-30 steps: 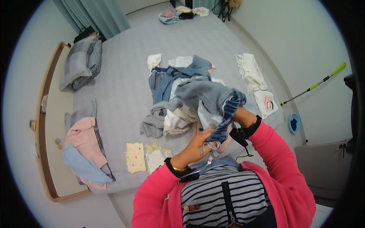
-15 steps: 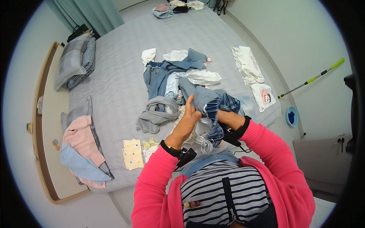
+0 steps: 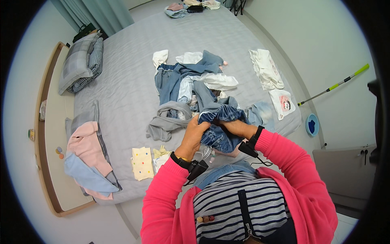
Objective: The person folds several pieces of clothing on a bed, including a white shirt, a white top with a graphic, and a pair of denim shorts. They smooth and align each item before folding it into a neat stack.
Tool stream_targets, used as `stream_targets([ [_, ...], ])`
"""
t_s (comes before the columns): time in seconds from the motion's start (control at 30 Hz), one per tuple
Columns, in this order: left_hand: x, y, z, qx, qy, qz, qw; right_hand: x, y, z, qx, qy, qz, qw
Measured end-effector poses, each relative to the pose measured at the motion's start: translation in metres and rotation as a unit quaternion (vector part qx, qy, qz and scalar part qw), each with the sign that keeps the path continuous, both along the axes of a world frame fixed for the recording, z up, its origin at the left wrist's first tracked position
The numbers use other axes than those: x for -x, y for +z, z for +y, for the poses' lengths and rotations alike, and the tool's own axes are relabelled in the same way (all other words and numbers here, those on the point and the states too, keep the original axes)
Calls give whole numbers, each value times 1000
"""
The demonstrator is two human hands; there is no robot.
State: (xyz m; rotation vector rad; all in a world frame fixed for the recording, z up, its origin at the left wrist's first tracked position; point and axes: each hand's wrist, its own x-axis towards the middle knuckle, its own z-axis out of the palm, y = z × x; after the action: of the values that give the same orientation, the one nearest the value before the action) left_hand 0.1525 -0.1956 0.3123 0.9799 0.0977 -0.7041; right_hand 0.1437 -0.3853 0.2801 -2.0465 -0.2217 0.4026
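Note:
A pair of blue jeans [image 3: 222, 136] with a gathered elastic waistband is bunched up between my hands at the near side of the bed. My left hand [image 3: 194, 136] grips the waistband at its left side, thumb on top. At the right side of the opening, my right hand [image 3: 239, 129] holds the jeans, its fingertips hidden in the denim. Just beyond lies a loose heap of clothes: blue jeans [image 3: 172, 83], a white garment [image 3: 217, 81] and a twisted grey garment [image 3: 168, 122]. A pale blue denim piece [image 3: 260, 114] rests right of my hands.
Folded white clothes [image 3: 266, 71] and a white printed top [image 3: 282, 104] lie along the right bed edge. Left are a pink top [image 3: 90, 144], a blue garment [image 3: 87, 173] and a dotted cream cloth [image 3: 142, 163]. Pillows [image 3: 83, 61] lean by the headboard; a blue basin [image 3: 312, 125] stands on the floor.
My left hand has gone from spread fingers to a grip on the waistband. The jeans have turned so the waist opening shows, and a pale cord near them has dropped from sight.

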Motion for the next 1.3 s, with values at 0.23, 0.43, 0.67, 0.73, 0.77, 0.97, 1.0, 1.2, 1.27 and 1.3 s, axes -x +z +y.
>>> stream_targets([
  [0.23,23,19,-9,-59,-98,-147,982,-25,-22,-30,178,167,-113,963],
  [0.43,1,-5,-7,-289,-29,-267,919,-26,11,-9,204,111,-474,850],
  [0.67,17,-11,-14,-147,-4,-295,944,-11,10,-36,173,-43,-234,956],
  [0.73,22,-11,-13,-95,-57,-154,982,-20,-4,-43,221,3,-267,938],
  [0.77,23,-12,-12,-55,-73,-122,988,-21,-8,-45,282,28,-293,913],
  [0.97,15,3,-7,-36,-107,6,994,12,12,-33,254,15,-219,942],
  [1.0,12,7,-5,-40,-60,6,997,14,15,-25,233,12,-175,956],
  [1.2,15,20,-17,-37,-126,-215,968,6,13,-6,53,20,-257,965],
  [1.27,19,15,-19,-66,-98,-200,973,0,12,-18,142,16,-236,961],
  [1.3,20,12,-18,-80,-88,-193,974,-1,12,-25,189,14,-231,954],
])
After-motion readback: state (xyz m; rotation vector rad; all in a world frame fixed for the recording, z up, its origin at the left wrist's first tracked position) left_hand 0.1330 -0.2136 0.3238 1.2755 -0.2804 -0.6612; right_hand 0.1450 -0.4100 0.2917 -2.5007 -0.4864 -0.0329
